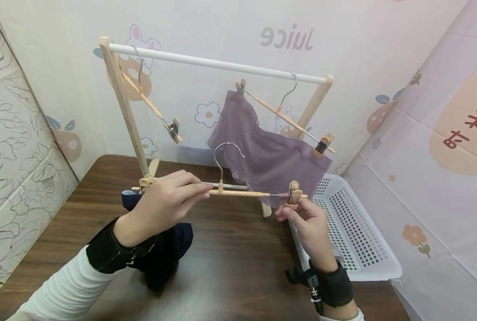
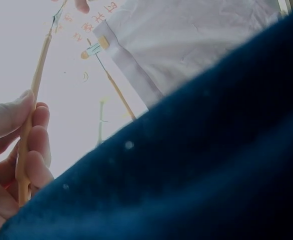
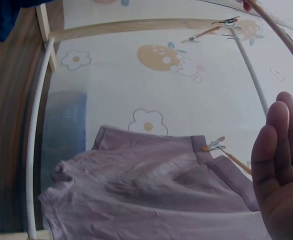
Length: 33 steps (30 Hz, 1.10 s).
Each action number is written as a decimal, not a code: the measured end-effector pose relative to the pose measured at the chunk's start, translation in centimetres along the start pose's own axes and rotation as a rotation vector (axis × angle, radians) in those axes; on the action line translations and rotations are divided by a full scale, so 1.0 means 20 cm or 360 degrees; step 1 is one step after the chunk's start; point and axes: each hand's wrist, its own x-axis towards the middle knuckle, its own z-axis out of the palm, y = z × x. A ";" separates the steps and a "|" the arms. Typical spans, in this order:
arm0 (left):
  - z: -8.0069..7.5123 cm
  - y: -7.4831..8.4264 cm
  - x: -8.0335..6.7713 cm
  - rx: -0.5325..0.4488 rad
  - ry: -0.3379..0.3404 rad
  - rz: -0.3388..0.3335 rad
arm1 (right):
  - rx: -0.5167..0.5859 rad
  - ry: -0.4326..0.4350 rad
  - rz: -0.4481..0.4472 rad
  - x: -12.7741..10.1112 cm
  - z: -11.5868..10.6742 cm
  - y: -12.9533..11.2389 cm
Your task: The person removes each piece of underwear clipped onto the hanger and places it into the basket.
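My left hand [image 1: 170, 198] grips a wooden clip hanger [image 1: 238, 193] near its middle, thumb and fingers round the bar in the left wrist view. The hanger's metal hook stands upward. A dark navy garment [image 1: 174, 249] hangs at its left end, by the left clip [image 1: 146, 180], partly hidden behind my forearm. My right hand [image 1: 308, 223] is at the hanger's right clip [image 1: 294, 194], fingertips right under it. In the right wrist view, the fingers [image 3: 285, 140] of that hand are fairly straight, with nothing seen between them.
Behind my hands stands a rack with a white rail [image 1: 218, 64]. A mauve garment [image 1: 266, 147] hangs there from a second clip hanger [image 1: 280, 115]. A third hanger [image 1: 150, 104] hangs at the left with no garment. A white perforated basket [image 1: 383, 254] sits at the right on the brown table [image 1: 230, 267].
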 end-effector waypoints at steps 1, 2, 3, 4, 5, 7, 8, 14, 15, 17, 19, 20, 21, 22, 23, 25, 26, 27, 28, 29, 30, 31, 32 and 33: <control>0.00 0.00 0.00 0.0000 0.0008 -0.0004 | 0.0005 -0.0002 0.0006 0.00 0.01 0.00; 0.01 0.01 0.01 0.0000 0.0014 -0.0010 | 0.0008 -0.0008 0.0014 0.00 0.01 0.00; 0.01 0.01 0.01 -0.0001 0.0017 -0.0018 | 0.0024 -0.0012 0.0025 0.00 0.02 0.01; 0.01 0.01 0.01 0.0001 0.0021 -0.0028 | 0.0016 -0.0020 0.0034 0.00 0.03 0.01; 0.01 0.01 0.01 0.0002 0.0027 -0.0037 | 0.0015 -0.0028 0.0031 0.00 0.04 0.01; 0.01 0.02 0.02 -0.0005 0.0036 -0.0053 | 0.0012 -0.0036 0.0011 0.00 0.05 0.02; 0.01 0.02 0.02 -0.0009 0.0041 -0.0059 | 0.0021 -0.0034 -0.0001 0.00 0.06 0.03; 0.02 0.03 0.03 -0.0035 0.0059 -0.0082 | 0.0042 -0.0044 -0.0081 0.02 0.10 0.04; 0.02 0.03 0.03 -0.0036 0.0055 -0.0085 | 0.0059 -0.0050 -0.0108 0.03 0.11 0.04; 0.03 0.03 0.04 -0.0037 0.0045 -0.0091 | 0.0098 -0.0056 -0.0151 0.04 0.13 0.04; 0.03 0.03 0.04 -0.0037 0.0037 -0.0092 | 0.0134 -0.0048 -0.0170 0.05 0.14 0.04; 0.03 0.03 0.05 -0.0037 0.0037 -0.0091 | 0.0151 -0.0037 -0.0158 0.05 0.15 0.04; 0.03 0.03 0.05 -0.0037 0.0040 -0.0090 | 0.0164 -0.0031 -0.0143 0.06 0.16 0.04; 0.04 0.03 0.06 -0.0040 0.0043 -0.0089 | 0.0171 -0.0029 -0.0115 0.06 0.17 0.03; 0.04 0.03 0.06 -0.0042 0.0047 -0.0089 | 0.0176 -0.0028 -0.0087 0.07 0.19 0.03; 0.05 0.03 0.06 -0.0049 0.0055 -0.0087 | 0.0171 -0.0026 -0.0051 0.08 0.21 0.02; 0.05 0.03 0.07 -0.0055 0.0058 -0.0089 | 0.0174 -0.0029 -0.0042 0.09 0.22 0.02; 0.05 0.03 0.07 -0.0061 0.0057 -0.0091 | 0.0180 -0.0035 -0.0050 0.10 0.24 0.02; 0.06 0.03 0.07 -0.0065 0.0055 -0.0093 | 0.0198 -0.0039 -0.0059 0.10 0.25 0.01; 0.06 0.03 0.07 -0.0071 0.0056 -0.0093 | 0.0221 -0.0038 -0.0071 0.11 0.26 0.01; 0.07 0.03 0.07 -0.0078 0.0058 -0.0093 | 0.0250 -0.0037 -0.0082 0.12 0.27 0.01; 0.07 0.03 0.06 -0.0085 0.0061 -0.0094 | 0.0269 -0.0034 -0.0086 0.13 0.28 0.00; 0.08 0.03 0.06 -0.0091 0.0064 -0.0093 | 0.0305 -0.0032 -0.0080 0.13 0.29 0.00; 0.08 0.03 0.06 -0.0097 0.0067 -0.0092 | 0.0336 -0.0033 -0.0087 0.14 0.30 0.00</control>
